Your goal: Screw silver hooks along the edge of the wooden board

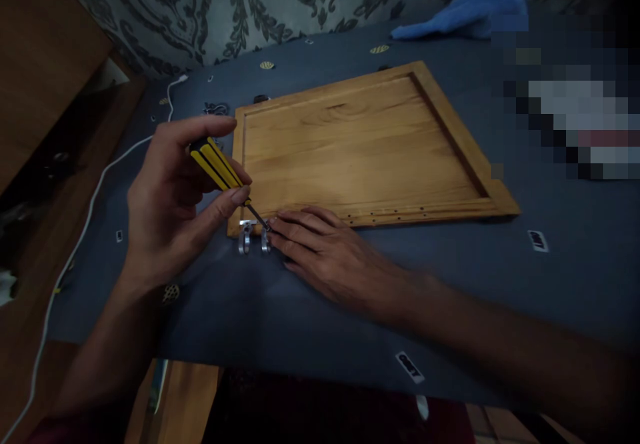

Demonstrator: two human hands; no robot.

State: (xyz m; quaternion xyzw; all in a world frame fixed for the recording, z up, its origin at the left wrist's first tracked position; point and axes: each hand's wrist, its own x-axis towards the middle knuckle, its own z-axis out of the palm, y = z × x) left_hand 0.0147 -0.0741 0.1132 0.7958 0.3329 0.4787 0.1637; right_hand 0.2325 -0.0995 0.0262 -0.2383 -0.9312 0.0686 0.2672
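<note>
My left hand (175, 191) grips a yellow and black screwdriver (220, 167), thumb and fingers around its handle. The screwdriver's shaft slants down to the right, its tip at a metal bracket with two hooks (245, 237) on the near left edge of a framed wooden panel (330, 144). My right hand (320, 247) lies on the panel's near edge, fingers stretched out and fingertips beside the bracket and the screwdriver tip. Several small dark holes run along the near edge, right of my right hand.
A blue cloth (465, 16) lies at the back right of the dark blue cloth-covered surface (310, 337). A white cable (103, 177) runs down the left side. Small dark items (216, 109) sit behind the panel's left corner. Wooden furniture (45, 64) stands at the left.
</note>
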